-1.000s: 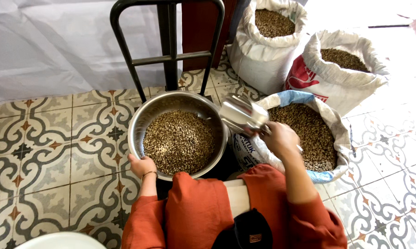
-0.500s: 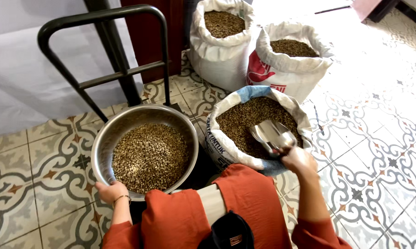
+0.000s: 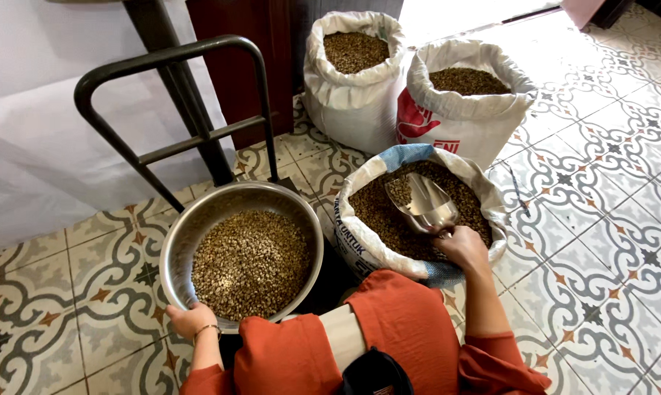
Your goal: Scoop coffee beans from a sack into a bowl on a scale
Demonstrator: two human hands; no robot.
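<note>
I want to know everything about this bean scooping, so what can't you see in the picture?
- Head view: the metal scoop handle is hidden inside the right hand, so its grip cannot be seen.
- Left hand: its fingers are hidden behind the rim of the steel bowl.
- How deep the beans go in the three sacks is hidden by their walls.
- What the bowl rests on is covered by the bowl and the person's orange sleeves.

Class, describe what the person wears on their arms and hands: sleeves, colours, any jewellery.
Both arms wear loose rust-orange sleeves pushed back to about the forearm. The left hand is bare, with a thin bracelet at the wrist. The right hand is bare too, with no glove; no ring or watch can be made out.
</note>
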